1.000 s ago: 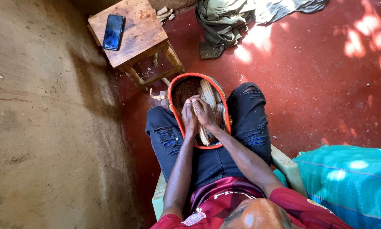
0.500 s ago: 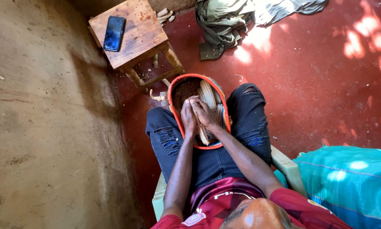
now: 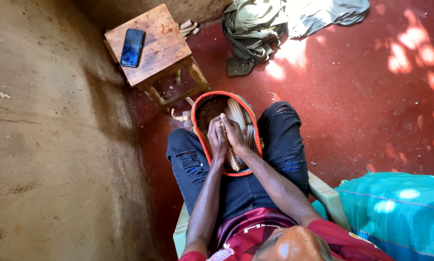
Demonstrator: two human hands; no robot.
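A single view was taken from a head-worn camera, aimed steeply down over the seated person's lap from close above, so that the basket (image 3: 226, 133) sat mid-frame, the stool (image 3: 154, 46) ahead and the red floor (image 3: 362, 106) beyond.

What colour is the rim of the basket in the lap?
Orange-red, seen in the head view on the basket under both hands.

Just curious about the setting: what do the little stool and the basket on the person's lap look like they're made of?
The stool looks like bare, unpainted wood: brown grain, stains, rounded legs. The basket seems woven fibre with an orange-red rim, possibly plastic-wrapped; too small to tell. Both the left hand and right hand grip a maize cob over it.
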